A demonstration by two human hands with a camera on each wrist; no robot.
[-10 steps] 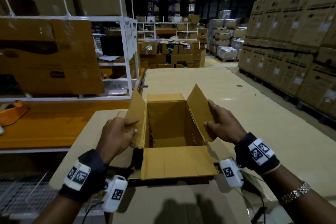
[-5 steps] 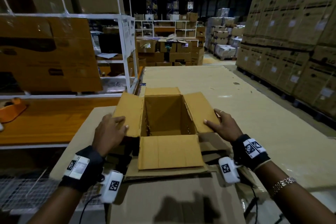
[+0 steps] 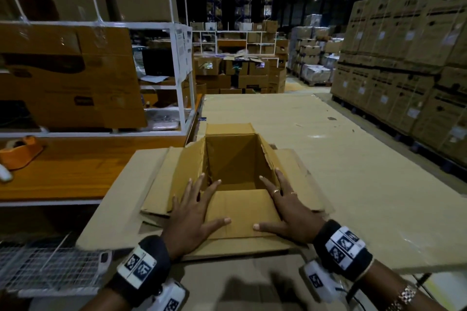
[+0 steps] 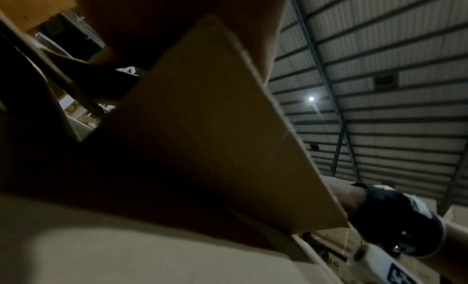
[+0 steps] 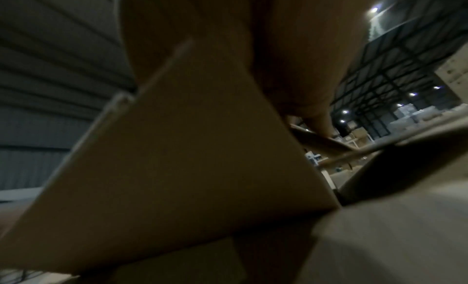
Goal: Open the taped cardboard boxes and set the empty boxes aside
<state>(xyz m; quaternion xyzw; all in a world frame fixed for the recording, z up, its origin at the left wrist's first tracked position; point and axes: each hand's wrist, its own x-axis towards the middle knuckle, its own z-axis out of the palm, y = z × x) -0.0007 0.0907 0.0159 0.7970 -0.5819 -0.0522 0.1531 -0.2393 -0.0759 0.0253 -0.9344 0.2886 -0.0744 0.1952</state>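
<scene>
An open, empty brown cardboard box (image 3: 235,159) stands on a flat cardboard sheet (image 3: 108,209) in front of me, all of its flaps folded outward. My left hand (image 3: 199,207) lies flat with spread fingers across the left flap and the near flap (image 3: 240,212). My right hand (image 3: 283,207) lies the same way over the right flap and the near flap, thumbs pointing toward each other. Both wrist views look up at the underside of a box flap (image 4: 202,128) (image 5: 190,148). In the left wrist view my right wrist band (image 4: 395,218) shows beyond the flap's edge.
A white wire shelf (image 3: 182,70) holding large boxes stands at the left over a wooden bench (image 3: 75,171) with an orange tape dispenser (image 3: 20,151). A wire mesh basket (image 3: 45,267) sits low left. Stacked cartons (image 3: 404,70) line the right wall.
Both hands left the side flaps and came inward, now lying flat over the near flap. The side flaps went from upright to folded down outward.
</scene>
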